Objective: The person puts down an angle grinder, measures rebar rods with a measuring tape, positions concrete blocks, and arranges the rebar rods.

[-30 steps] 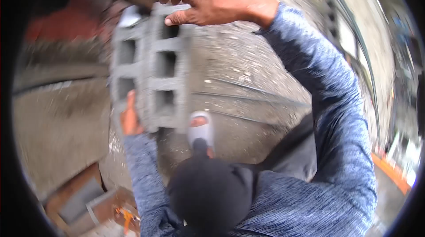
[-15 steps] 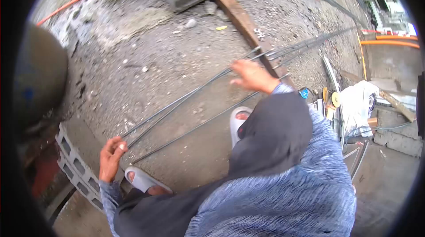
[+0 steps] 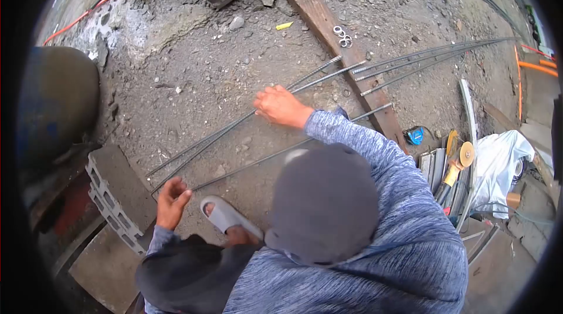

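Two long ribbed steel rebars point(image 3: 220, 129) lie close together across the dirt. Their far ends rest on a brown wooden beam point(image 3: 319, 17). My right hand point(image 3: 281, 105) is over this pair, its fingers curled down around the bars, the fingertips partly hidden. A third rebar point(image 3: 252, 165) lies nearer my feet, its far end also on the beam. My left hand point(image 3: 173, 201) hovers by the near ends of the bars, fingers half bent and apart, with nothing visible in it. Several metal rings point(image 3: 342, 37) sit on the beam.
More rebars point(image 3: 410, 60) extend right beyond the beam. A hollow concrete block point(image 3: 117, 191) and a large rounded container point(image 3: 58, 103) stand at left. A blue tape measure point(image 3: 414, 135), an angle grinder point(image 3: 456, 167) and white sheeting point(image 3: 501, 158) are at right.
My right hand has moved left and come down onto the paired rebars. My left hand has shifted slightly right beside the bar ends. My view has shifted, and my right knee now hides one foot.
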Demonstrator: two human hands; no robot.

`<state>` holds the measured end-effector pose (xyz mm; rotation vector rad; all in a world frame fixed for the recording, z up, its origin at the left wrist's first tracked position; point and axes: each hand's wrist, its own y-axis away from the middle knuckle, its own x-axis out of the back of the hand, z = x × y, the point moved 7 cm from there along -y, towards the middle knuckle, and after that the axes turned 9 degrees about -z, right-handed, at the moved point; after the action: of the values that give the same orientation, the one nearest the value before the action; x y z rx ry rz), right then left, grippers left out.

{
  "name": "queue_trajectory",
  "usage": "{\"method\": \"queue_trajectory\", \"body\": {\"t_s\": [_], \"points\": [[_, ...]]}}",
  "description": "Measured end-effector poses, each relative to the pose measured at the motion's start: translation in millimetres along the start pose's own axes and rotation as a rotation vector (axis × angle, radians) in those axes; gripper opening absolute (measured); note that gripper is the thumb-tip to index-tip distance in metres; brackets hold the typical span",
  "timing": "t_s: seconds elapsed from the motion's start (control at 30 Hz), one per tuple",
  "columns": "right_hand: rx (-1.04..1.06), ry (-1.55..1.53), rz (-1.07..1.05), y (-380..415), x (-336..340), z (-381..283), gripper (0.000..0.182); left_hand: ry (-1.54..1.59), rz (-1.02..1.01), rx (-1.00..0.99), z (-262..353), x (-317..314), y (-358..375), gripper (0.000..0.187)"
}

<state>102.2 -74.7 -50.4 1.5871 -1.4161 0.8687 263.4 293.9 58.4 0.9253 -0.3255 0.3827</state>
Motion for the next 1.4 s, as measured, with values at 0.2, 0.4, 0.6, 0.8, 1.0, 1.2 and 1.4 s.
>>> {"method": "queue_trajectory", "body": {"t_s": [0.2,0.4,0.6,0.8,1.0,1.2,1.4], "points": [[0.125,-0.337,0.194,6,-6,14,0.011,-0.733,0.095,-0.27,21,-79,-80,0.078],[-0.052,-0.191,-0.019,-7,27,-8,0.019,-0.503,0.342,-0.319,-24,-47,-110,0.017],[-0.178,-0.206,-0.018,-6,42,3,0.018,-0.465,0.374,-0.388,2,-29,-113,0.02],[-0.202,-0.249,-0.068,-19,10,-2,0.025,-0.406,0.383,-0.383,-41,-16,-144,0.021],[-0.158,-0.188,-0.008,-12,-9,5,0.026,-0.455,0.341,-0.506,-18,-19,-134,0.016],[-0.134,-0.222,0.018,-16,-8,4,0.024,-0.442,0.317,-0.45,-21,-14,-134,0.019],[-0.1,-0.21,0.016,-18,-11,6,0.023,-0.44,0.258,-0.382,-18,-17,-138,0.024]]}}
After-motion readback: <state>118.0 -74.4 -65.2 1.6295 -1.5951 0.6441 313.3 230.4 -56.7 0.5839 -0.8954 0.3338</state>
